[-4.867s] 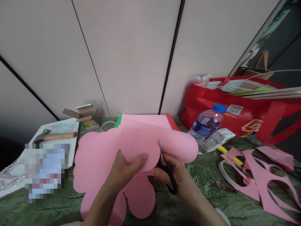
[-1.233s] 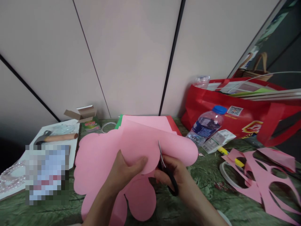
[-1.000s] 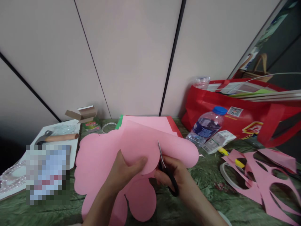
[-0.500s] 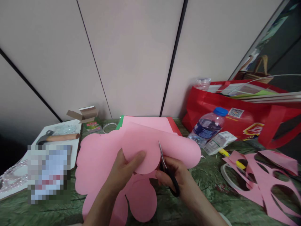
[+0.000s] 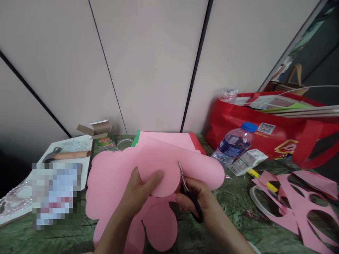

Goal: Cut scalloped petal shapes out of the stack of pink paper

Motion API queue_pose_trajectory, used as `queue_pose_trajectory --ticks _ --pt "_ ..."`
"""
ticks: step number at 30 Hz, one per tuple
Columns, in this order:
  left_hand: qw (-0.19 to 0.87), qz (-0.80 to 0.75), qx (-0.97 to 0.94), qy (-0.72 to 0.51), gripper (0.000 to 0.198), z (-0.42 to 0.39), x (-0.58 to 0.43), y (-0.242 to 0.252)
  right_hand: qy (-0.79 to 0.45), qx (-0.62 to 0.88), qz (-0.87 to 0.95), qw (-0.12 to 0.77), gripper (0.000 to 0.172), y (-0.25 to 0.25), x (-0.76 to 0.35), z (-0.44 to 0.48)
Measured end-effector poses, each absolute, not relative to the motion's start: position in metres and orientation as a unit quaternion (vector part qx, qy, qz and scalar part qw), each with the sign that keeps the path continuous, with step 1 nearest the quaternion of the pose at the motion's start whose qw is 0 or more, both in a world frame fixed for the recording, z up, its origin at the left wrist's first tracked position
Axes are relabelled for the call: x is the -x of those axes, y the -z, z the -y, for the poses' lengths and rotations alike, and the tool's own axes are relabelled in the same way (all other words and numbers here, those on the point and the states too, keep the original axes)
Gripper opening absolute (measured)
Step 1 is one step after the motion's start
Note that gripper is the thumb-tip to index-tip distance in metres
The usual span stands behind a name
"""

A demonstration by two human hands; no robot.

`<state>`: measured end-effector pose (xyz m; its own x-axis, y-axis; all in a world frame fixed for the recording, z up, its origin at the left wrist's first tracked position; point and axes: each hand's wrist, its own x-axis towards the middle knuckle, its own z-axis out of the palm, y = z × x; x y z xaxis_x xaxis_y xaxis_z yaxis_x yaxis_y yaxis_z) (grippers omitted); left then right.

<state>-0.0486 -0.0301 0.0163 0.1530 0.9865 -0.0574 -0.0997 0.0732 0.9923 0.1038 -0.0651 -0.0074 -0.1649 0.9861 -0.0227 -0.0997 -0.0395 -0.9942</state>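
One sheet of pink paper (image 5: 159, 155) raised over the green bench (image 5: 233, 208), between the two hands, rounded along the near edge and curled into a smooth roll at the right. At the near edge of the paper, the left hand (image 5: 143, 187) closed in a pinch on it, thumb flat on top, fingers hidden underneath. At the near right side of the paper, the right hand (image 5: 196, 197) wrapped round the black handles of the scissors (image 5: 187, 192), one blade in sight and pointing away along the paper; impossible to tell how wide the blades stand.

Left of the paper and partly beneath it, scalloped pink cut-outs (image 5: 106, 180); nearer than the paper, a round pink piece (image 5: 162, 229). Behind the paper, flat pink sheets (image 5: 169, 137), with green showing at the left and red at the right.

Farther left of the paper, a white board (image 5: 86, 173) under a hammer (image 5: 75, 155). Behind and left of the paper, an opened carton (image 5: 104, 141) and a white coil (image 5: 124, 141). Right of the paper, a blue-capped bottle (image 5: 233, 144) and a white box (image 5: 249, 162), both before a red bag (image 5: 230, 116). Well right of the paper, pink scraps (image 5: 296, 211) full of holes, partly over a white ring (image 5: 255, 197).
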Motion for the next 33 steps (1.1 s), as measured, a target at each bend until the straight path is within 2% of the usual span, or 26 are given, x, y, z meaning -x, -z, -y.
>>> queue_pose_trajectory --ticks 13,29,33 --pt "0.58 -0.426 -0.503 -0.478 0.025 0.027 0.052 -0.011 -0.571 0.447 0.505 0.467 0.039 0.009 -0.104 0.066" --pt "0.581 -0.416 -0.491 -0.499 0.021 0.024 0.055 -0.005 -0.572 0.446 0.507 0.466 0.033 0.012 -0.104 0.067" --pt "0.537 -0.428 -0.519 -0.509 0.017 0.022 0.056 -0.003 -0.569 0.45 0.507 0.466 0.027 0.012 -0.103 0.066"
